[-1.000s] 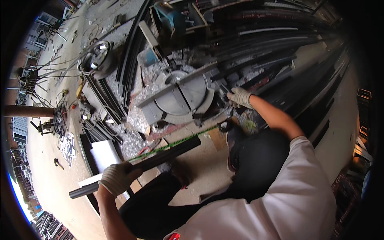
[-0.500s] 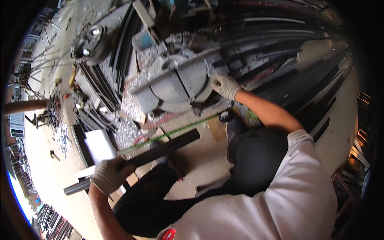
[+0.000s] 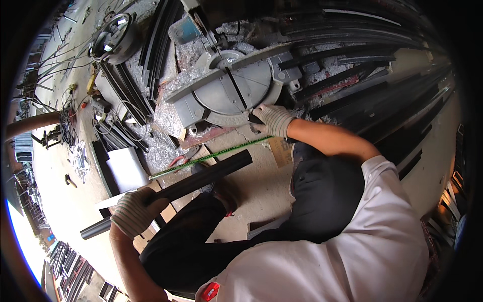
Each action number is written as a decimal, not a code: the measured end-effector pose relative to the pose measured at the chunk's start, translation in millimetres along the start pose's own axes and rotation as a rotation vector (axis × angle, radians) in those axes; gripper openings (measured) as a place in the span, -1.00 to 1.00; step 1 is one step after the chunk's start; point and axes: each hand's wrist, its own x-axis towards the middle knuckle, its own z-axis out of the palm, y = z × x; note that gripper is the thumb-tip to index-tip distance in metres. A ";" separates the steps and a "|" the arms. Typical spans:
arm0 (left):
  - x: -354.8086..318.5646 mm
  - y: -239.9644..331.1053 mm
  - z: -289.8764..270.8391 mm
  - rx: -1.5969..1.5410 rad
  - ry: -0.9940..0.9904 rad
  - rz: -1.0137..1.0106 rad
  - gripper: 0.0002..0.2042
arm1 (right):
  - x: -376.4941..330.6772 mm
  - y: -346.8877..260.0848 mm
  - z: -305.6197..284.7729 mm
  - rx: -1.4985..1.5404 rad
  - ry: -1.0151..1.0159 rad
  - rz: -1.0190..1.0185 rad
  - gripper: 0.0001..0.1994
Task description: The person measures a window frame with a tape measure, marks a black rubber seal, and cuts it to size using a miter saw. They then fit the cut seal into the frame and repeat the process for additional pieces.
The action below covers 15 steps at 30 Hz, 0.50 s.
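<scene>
My left hand, in a striped knit glove, is closed round a long dark metal profile, which slants up to the right above my bent leg. At the front of a grey mitre saw, my gloved right hand has its fingers curled round the black handle at the edge of the turntable. Part of that handle is covered by the fingers. Across the turntable runs a dark slot, with the straight fence behind it. The saw's blue motor part stands further back.
A green strip resembling a measuring tape lies before the saw, with red-handled pliers beside it. Long dark profiles are heaped to the right. Shiny shavings cover the floor. A round metal tub and cables stand far left.
My right hand has moved left and down from the saw's right side onto the front handle. My left hand keeps its hold on the profile, nearly still.
</scene>
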 end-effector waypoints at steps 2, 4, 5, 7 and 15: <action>-2.1 2.3 -3.1 0.009 0.000 -0.011 -0.63 | 0.3 -0.4 4.4 0.077 -0.042 0.136 -0.52; 0.5 0.1 1.0 -0.024 0.031 0.044 -0.62 | -0.9 9.9 7.3 0.167 0.050 0.150 -0.62; 3.2 0.7 3.1 -0.021 0.008 0.063 -0.62 | -4.3 16.1 6.2 0.258 0.056 0.193 -0.64; -0.9 -0.2 1.0 0.013 -0.008 0.023 -0.61 | -6.5 16.5 10.7 0.359 0.111 0.349 -0.69; -8.5 -6.8 -0.5 -0.005 0.044 0.104 -0.67 | -25.7 108.2 -72.3 1.276 0.331 0.485 -0.71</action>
